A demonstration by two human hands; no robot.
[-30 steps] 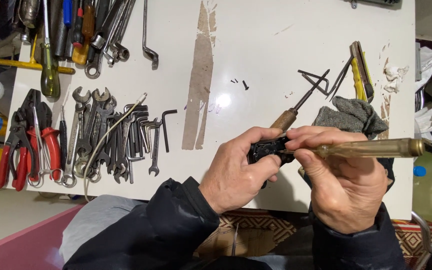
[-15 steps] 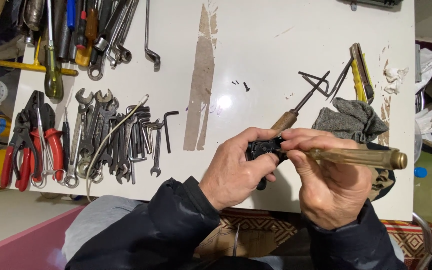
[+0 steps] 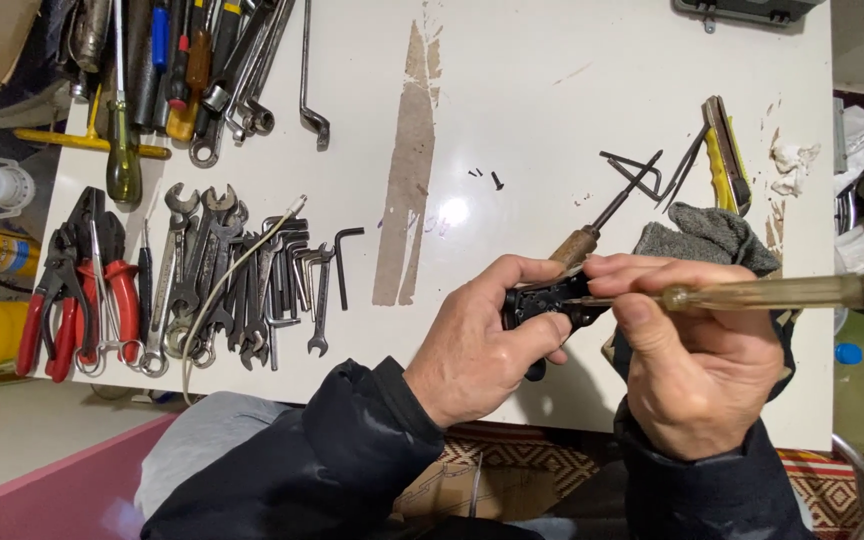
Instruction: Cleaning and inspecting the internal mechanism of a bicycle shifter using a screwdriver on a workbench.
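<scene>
Two bare hands work close to the camera, above the near edge of the white table (image 3: 552, 120). Nearest of all, the right hand (image 3: 697, 370) clenches around a screwdriver with a clear amber handle (image 3: 772, 293), which runs out to the right of the hand while its thin shaft points left. The left hand (image 3: 482, 345) sits just left of it, fingers and thumb clamped on a small black part (image 3: 552, 300); the shaft's tip meets that part, though the exact contact point is too small to make out. Dark jacket sleeves (image 3: 342, 460) cover both forearms.

Just beyond the black part lies a wooden-handled tool (image 3: 577, 245) with a dark metal shank slanting away to the right. A grey cloth (image 3: 707, 235) rests right of that handle, and a yellow-and-black utility knife (image 3: 727, 155) lies farther out beyond the cloth. A few tiny black screws (image 3: 492, 180) sit on the bare table beyond the black part, near a brown strip (image 3: 407, 190) where the surface is worn.

Well to the left of the black part, a heap of open-ended spanners and hex keys (image 3: 242, 280) is spread out, with red-handled pliers (image 3: 82, 290) at its left. Farthest away, at the table's far left corner, more screwdrivers and wrenches (image 3: 192, 60) are piled together.
</scene>
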